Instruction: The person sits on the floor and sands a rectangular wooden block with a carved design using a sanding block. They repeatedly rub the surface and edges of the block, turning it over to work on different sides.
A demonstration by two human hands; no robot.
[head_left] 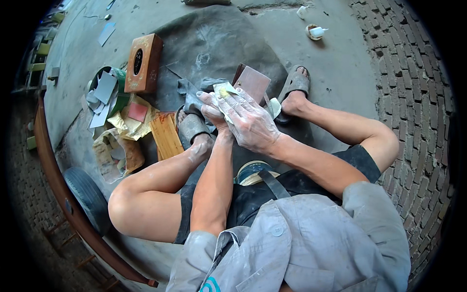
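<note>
My left hand [214,113] and my right hand [252,124] come together in front of me, both coated in white dust. Between them is a pale, whitish piece with a yellow patch [224,90]; I cannot make out whether it is cloth, paper or something harder. The left fingers close around its lower left side, while the right fingers lie pressed across it. Just beyond the hands are a dusty pinkish rectangular slab [255,82] and a crumpled grey cloth [190,92]. A small white scrap [275,107] shows beside the right hand.
Left of my feet stand a brown tissue box [144,63], a green bin [119,75] with grey sheets, a wooden block [167,135] and an open bag [116,153]. A tyre [86,197] lies lower left. A white bottle [317,32] lies far right, near brick paving [413,97].
</note>
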